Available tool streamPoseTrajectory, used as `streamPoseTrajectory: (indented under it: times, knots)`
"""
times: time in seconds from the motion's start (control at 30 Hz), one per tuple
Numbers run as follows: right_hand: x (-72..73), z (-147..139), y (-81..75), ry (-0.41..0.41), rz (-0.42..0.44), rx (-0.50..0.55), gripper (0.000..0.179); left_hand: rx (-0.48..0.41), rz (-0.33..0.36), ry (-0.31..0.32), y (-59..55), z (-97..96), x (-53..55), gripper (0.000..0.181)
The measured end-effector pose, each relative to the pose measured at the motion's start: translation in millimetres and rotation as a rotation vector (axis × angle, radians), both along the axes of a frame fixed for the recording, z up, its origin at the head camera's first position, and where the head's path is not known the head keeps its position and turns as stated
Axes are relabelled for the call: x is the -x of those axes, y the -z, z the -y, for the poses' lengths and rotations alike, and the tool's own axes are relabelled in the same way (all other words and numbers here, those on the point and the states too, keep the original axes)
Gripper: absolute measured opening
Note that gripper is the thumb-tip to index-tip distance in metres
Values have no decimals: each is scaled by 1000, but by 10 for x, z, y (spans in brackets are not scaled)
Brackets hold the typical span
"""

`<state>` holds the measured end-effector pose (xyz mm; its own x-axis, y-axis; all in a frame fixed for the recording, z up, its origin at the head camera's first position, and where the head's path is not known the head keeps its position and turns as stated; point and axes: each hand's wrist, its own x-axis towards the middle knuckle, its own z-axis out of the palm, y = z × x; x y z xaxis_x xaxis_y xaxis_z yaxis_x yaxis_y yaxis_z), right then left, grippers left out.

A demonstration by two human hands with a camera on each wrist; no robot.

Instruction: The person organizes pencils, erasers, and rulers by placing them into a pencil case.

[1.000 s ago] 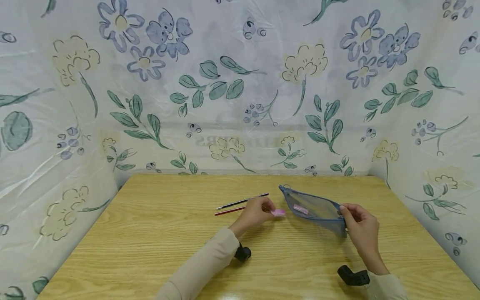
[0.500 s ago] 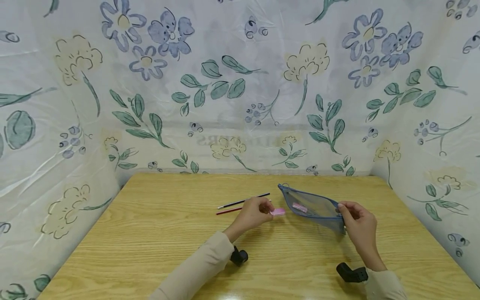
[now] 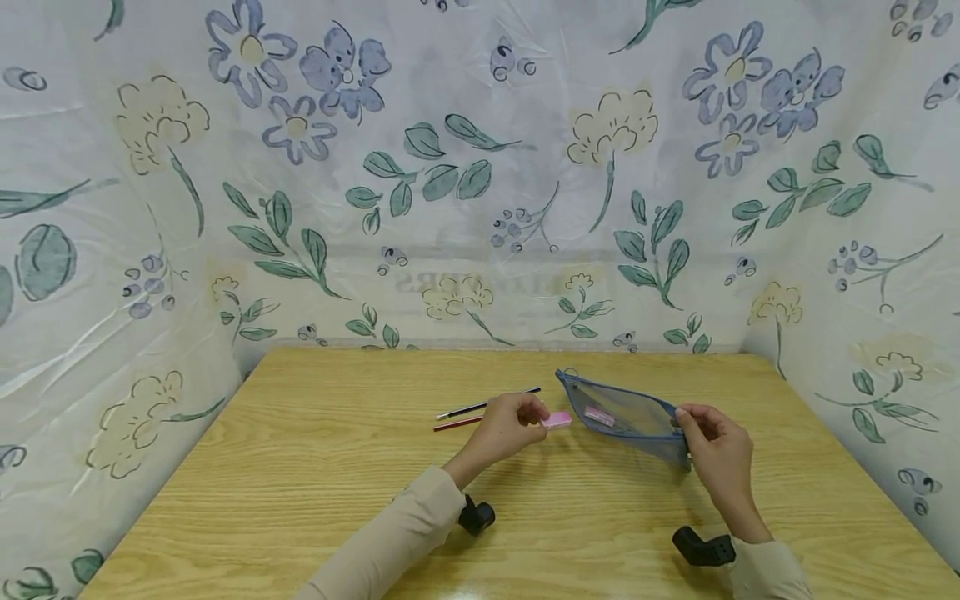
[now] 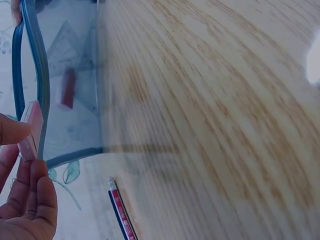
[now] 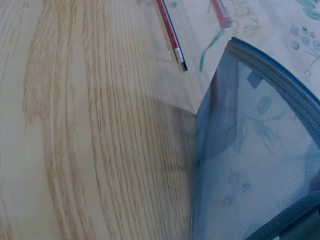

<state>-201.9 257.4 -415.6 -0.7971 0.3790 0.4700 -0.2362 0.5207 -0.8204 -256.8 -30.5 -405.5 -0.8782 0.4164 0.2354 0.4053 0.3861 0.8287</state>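
Between the thumb and fingers of my left hand (image 3: 506, 429) is a pink eraser (image 3: 557, 420), pinched just outside the left part of the pouch mouth. A blue mesh zipper pouch (image 3: 652, 410) is unzipped and its mouth gapes. My right hand (image 3: 720, 446) grips the pouch's edge at its right end. Through the mesh shows a second pink block (image 3: 599, 416) inside, beside a clear triangular piece (image 4: 62, 37) in the left wrist view. In that view the held eraser (image 4: 32, 130) overlaps the pouch's zipper edge. The right wrist view shows the pouch's mesh side (image 5: 265, 150).
Left of the pouch, a dark pencil (image 3: 463, 410) and a red pencil (image 3: 456, 423) lie side by side on the wooden table (image 3: 315, 467), partly behind my left hand. Floral sheeting (image 3: 480, 208) rises behind the table and along both sides.
The left hand has risen very slightly, keeping the pink eraser pinched, and its forearm has shifted a little left. My right hand keeps its grip on the pouch, nearly still.
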Motion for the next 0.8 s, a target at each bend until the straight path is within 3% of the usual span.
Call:
streamPoseTrajectory:
  times: [0.8]
  knots:
    - [-13, 27, 29, 16, -8, 8, 14, -75, -50, 2, -129, -302, 19, 10]
